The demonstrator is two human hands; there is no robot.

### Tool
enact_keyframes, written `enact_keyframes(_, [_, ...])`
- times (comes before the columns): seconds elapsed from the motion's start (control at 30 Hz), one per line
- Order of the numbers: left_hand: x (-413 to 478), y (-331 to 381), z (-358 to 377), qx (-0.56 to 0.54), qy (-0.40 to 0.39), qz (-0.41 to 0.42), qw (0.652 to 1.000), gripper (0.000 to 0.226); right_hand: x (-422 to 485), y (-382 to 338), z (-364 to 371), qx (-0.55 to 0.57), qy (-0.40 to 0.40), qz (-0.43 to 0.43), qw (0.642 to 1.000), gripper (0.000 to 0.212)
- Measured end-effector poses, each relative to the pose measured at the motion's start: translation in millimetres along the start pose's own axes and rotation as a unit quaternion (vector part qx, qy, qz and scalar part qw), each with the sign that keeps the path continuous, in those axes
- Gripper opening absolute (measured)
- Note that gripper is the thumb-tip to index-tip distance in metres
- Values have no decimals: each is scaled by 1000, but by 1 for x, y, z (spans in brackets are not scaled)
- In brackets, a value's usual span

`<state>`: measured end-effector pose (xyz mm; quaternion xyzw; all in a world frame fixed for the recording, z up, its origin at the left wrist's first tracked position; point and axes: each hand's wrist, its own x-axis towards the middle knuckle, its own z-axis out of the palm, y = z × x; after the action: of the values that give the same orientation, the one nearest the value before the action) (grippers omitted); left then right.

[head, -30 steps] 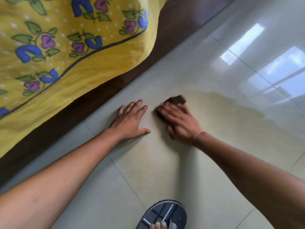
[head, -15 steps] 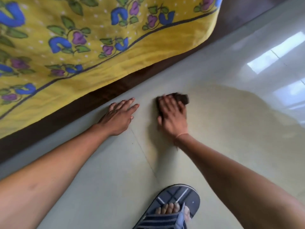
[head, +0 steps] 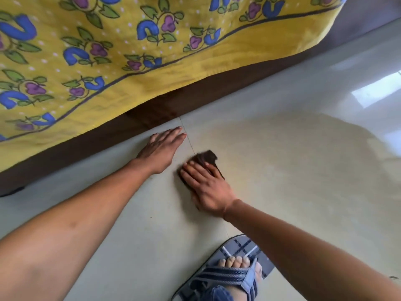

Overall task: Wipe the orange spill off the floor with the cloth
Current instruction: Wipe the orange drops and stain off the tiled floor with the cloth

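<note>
Where the right hand [head: 206, 190] presses: dark brown cloth [head: 207, 157], fingers straight, centre of frame.
Left hand [head: 161, 149]: palm flat on floor [head: 141, 224], fingers straight, holding nothing, arm outstretched.

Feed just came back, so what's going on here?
A person is cleaning the floor by hand. The right hand presses a dark cloth flat near the left edge of the spill. The left hand rests flat on the floor beside it. Most of the spill spreads off to the right, not yet wiped.
</note>
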<state>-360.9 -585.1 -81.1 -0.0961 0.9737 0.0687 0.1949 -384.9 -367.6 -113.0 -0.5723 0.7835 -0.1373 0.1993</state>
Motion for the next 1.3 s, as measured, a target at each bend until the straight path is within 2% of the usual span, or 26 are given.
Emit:
enact_keyframes(0.07, [1, 13, 5, -25, 8, -12, 1000, 55, -31, 30, -6, -27, -2, -44, 999, 66])
enact_keyframes(0.1, [3, 19, 8, -38, 4, -16, 999, 54, -35, 47, -11, -37, 12, -17, 999, 66])
enact_keyframes(0.2, [5, 32, 19, -60, -4, -38, 997, 62, -9, 68, -30, -23, 98, 203, 974, 64])
enact_keyframes(0.23, [5, 34, 20, -57, -1, -43, 997, 64, 3, 56, -28, -15, 112, 236, 965, 65])
enact_keyframes(0.27, [4, 34, 21, -53, 2, -47, 998, 65, 8, 40, -20, -12, 107, 218, 970, 66])
enact_keyframes(0.33, [4, 35, 20, -40, 15, -44, 998, 65, -10, 14, -1, -15, 42, 62, 997, 68])
enact_keyframes(0.4, [3, 34, 18, -43, 24, -38, 998, 61, -42, 28, -1, -43, -23, -102, 994, 67])
enact_keyframes(0.43, [3, 32, 17, -51, 29, -39, 998, 59, -46, 45, -5, -63, -19, -132, 989, 65])
enact_keyframes(0.47, [4, 30, 17, -53, 32, -35, 997, 57, -43, 59, -10, -79, 3, -111, 991, 64])
enact_keyframes(0.57, [8, 25, 16, -25, 50, -15, 998, 50, -19, 63, -23, -41, 86, 138, 986, 65])
enact_keyframes(0.6, [10, 26, 15, -20, 58, -13, 998, 48, -16, 50, -18, -28, 96, 162, 982, 66])
enact_keyframes(0.63, [13, 29, 14, -21, 64, -16, 998, 47, -18, 36, -10, -21, 82, 123, 989, 66])
enact_keyframes(0.7, [23, 42, 10, -32, 61, -20, 997, 50, -41, 31, -2, -39, -13, -55, 998, 66])
enact_keyframes(0.77, [32, 62, 7, -45, 49, -9, 998, 57, -58, 73, -17, -68, -7, -132, 989, 64])
enact_keyframes(0.8, [39, 75, 7, -48, 40, 10, 998, 60, -62, 97, -27, -65, 27, -89, 993, 63])
enact_keyframes(0.87, [54, 100, 6, -46, 35, 55, 997, 61, -66, 141, -48, -31, 129, 122, 984, 63])
enact_keyframes(0.93, [72, 127, 2, -48, 48, 90, 994, 58, -69, 150, -54, -12, 195, 322, 926, 65])
enact_keyframes(0.97, [84, 145, -2, -48, 50, 109, 992, 57, -76, 144, -52, -2, 198, 337, 921, 66])
enact_keyframes(1.0, [95, 163, -6, -47, 50, 127, 990, 55, -88, 136, -46, -3, 172, 287, 942, 66])
enact_keyframes(1.03, [108, 185, -10, -44, 49, 146, 987, 54, -107, 130, -41, -14, 128, 187, 974, 65])
enact_keyframes(1.1, [129, 221, -16, -36, 48, 185, 981, 53, -145, 155, -48, -42, 82, 47, 995, 60])
enact_keyframes(1.13, [138, 241, -17, -27, 38, 210, 976, 53, -162, 180, -55, -40, 119, 73, 989, 58])
enact_keyframes(1.17, [147, 262, -17, -15, 29, 240, 970, 53, -177, 205, -65, -20, 167, 176, 970, 58])
enact_keyframes(1.23, [161, 307, -15, 10, 19, 289, 957, 54, -204, 239, -82, 14, 257, 435, 863, 59])
enact_keyframes(1.27, [167, 322, -16, 13, 17, 301, 953, 54, -204, 239, -79, 12, 269, 492, 828, 60])
enact_keyframes(1.3, [172, 344, -16, 16, 10, 324, 946, 54, -212, 232, -75, 9, 261, 499, 826, 61])
